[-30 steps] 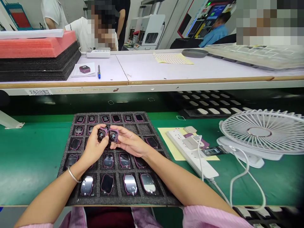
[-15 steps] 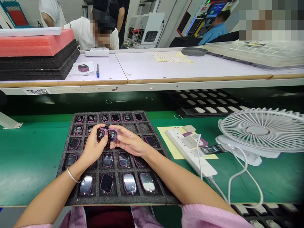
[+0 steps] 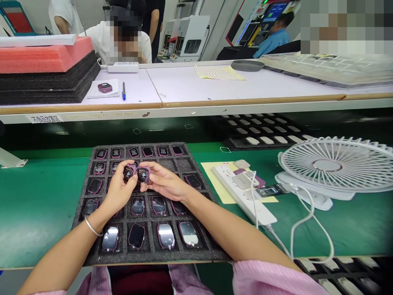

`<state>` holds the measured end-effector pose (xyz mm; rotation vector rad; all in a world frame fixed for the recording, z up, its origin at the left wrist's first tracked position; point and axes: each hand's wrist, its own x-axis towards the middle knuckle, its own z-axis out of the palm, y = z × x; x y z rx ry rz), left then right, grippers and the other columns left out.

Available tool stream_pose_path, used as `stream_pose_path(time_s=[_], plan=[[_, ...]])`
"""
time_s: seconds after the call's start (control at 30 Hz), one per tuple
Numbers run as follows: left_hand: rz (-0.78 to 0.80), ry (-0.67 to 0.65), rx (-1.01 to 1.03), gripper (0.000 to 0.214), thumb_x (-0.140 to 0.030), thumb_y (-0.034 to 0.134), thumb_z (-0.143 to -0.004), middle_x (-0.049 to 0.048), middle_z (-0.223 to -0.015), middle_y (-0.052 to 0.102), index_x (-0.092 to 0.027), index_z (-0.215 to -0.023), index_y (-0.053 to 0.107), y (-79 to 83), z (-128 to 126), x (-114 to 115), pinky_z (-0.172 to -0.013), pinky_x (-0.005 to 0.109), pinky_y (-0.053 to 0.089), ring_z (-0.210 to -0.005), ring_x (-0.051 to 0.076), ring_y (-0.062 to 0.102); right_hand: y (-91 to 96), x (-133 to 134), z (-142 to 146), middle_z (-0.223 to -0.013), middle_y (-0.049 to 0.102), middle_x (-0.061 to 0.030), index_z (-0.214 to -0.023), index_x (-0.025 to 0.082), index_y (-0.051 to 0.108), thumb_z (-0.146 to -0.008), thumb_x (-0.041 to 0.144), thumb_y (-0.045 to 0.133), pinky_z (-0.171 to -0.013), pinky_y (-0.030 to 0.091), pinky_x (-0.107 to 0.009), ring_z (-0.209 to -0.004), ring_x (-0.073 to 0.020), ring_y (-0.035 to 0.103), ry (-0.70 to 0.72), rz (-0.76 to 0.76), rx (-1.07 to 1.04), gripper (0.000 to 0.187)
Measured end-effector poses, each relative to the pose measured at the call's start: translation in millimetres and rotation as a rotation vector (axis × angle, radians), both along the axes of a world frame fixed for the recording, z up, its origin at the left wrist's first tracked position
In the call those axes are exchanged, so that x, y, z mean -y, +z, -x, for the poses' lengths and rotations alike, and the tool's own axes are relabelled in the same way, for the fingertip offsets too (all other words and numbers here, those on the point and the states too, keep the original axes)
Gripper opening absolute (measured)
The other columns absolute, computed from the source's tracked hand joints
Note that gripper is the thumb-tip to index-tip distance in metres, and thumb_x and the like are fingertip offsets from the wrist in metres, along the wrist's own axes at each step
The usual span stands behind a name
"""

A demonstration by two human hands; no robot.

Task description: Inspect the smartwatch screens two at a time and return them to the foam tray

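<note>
Two watch bodies (image 3: pixel 144 175), one pinched in left grip (image 3: pixel 118 191), one in right grip (image 3: pixel 168 184), above one foam tray (image 3: pixel 150 257)

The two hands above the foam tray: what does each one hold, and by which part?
The left hand holds a purple-rimmed device and the right hand holds a second device, each pinched by its outer edges.
</note>
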<state>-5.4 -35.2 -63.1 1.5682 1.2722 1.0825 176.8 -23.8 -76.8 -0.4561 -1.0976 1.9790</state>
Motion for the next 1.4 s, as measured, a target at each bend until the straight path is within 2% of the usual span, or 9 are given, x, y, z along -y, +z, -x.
stream_pose_path(time_s=[0.27, 0.43, 0.57, 0.67, 0.73, 0.9, 1.13, 1.4], plan=[[0.037, -0.015, 0.032, 0.042, -0.026, 0.058, -0.083, 0.0021, -0.106, 0.06, -0.022, -0.125, 0.051, 0.2, 0.2, 0.1, -0.055, 0.023, 0.038, -0.06, 0.009, 0.044, 0.5, 0.2, -1.0, -0.091, 0.07, 0.001, -0.125, 0.025, 0.057, -0.083, 0.036, 0.077, -0.083, 0.051, -0.03, -0.083, -0.0141, 0.071, 0.007, -0.011, -0.005, 0.048], [0.034, 0.0, 0.052, 0.041, -0.026, 0.061, -0.08, 0.0042, -0.112, 0.061, -0.021, -0.12, 0.055, -0.2, 0.0, -2.3, -0.061, 0.024, 0.043, -0.074, 0.012, 0.054, -0.1, -0.6, -0.3, -0.092, 0.07, 0.0009, -0.121, 0.025, 0.06, -0.083, 0.034, 0.076, -0.08, 0.051, -0.029, -0.079, -0.0137, 0.071, -0.011, -0.009, 0.003, 0.042], [0.224, -0.004, 0.297, 0.053, -0.034, 0.068, -0.077, 0.0041, -0.102, 0.063, -0.018, -0.126, 0.052, 5.6, -0.7, -4.6, -0.059, 0.024, 0.044, -0.064, 0.01, 0.054, -0.7, -4.4, -1.0, -0.094, 0.071, -0.002, -0.13, 0.025, 0.055, -0.084, 0.033, 0.074, -0.077, 0.05, -0.029, -0.084, -0.0166, 0.071, -0.096, 0.08, 0.014, 0.051], [0.36, -0.026, 0.491, 0.054, -0.038, 0.065, -0.079, 0.0034, -0.092, 0.066, -0.015, -0.127, 0.052, 10.6, -0.5, -5.1, -0.057, 0.025, 0.044, -0.056, 0.009, 0.057, -1.0, -8.2, -2.1, -0.099, 0.071, -0.0037, -0.124, 0.023, 0.058, -0.083, 0.03, 0.072, -0.073, 0.049, -0.029, -0.078, -0.016, 0.071, -0.153, 0.142, 0.017, 0.044], [0.39, -0.034, 0.543, 0.056, -0.039, 0.064, -0.08, 0.003, -0.086, 0.067, -0.014, -0.129, 0.053, 12.3, -0.4, -4.7, -0.056, 0.024, 0.044, -0.056, 0.011, 0.06, -1.1, -9.6, -2.6, -0.099, 0.071, -0.004, -0.119, 0.022, 0.061, -0.081, 0.028, 0.072, -0.07, 0.049, -0.029, -0.071, -0.0139, 0.069, -0.179, 0.158, 0.025, 0.039], [0.364, -0.03, 0.521, 0.061, -0.04, 0.064, -0.082, 0.0005, -0.074, 0.066, -0.015, -0.137, 0.05, 10.8, -0.8, -2.7, -0.056, 0.023, 0.046, -0.058, 0.012, 0.064, -0.7, -7.5, -1.5, -0.097, 0.07, -0.0017, -0.113, 0.022, 0.063, -0.077, 0.024, 0.075, -0.065, 0.049, -0.027, -0.063, -0.0107, 0.064, -0.222, 0.121, 0.037, 0.038], [0.261, -0.039, 0.461, 0.055, -0.03, 0.068, -0.077, 0.0023, -0.093, 0.068, -0.019, -0.13, 0.054, 9.7, -1.6, -2.3, -0.063, 0.028, 0.056, -0.064, 0.014, 0.07, 3.1, -3.8, -2.5, -0.098, 0.071, -0.0024, -0.115, 0.022, 0.061, -0.077, 0.02, 0.072, -0.064, 0.05, -0.029, -0.064, -0.012, 0.064, -0.301, 0.048, 0.102, 0.04], [0.274, -0.052, 0.452, 0.041, -0.027, 0.067, -0.075, 0.0017, -0.095, 0.068, -0.018, -0.113, 0.056, 9.8, -3.1, -2.6, -0.064, 0.029, 0.059, -0.064, 0.016, 0.073, 1.1, -3.0, -2.1, -0.085, 0.066, 0.0012, -0.112, 0.022, 0.061, -0.077, 0.018, 0.072, -0.06, 0.049, -0.026, -0.061, -0.0105, 0.061, -0.312, -0.001, 0.147, 0.037]])
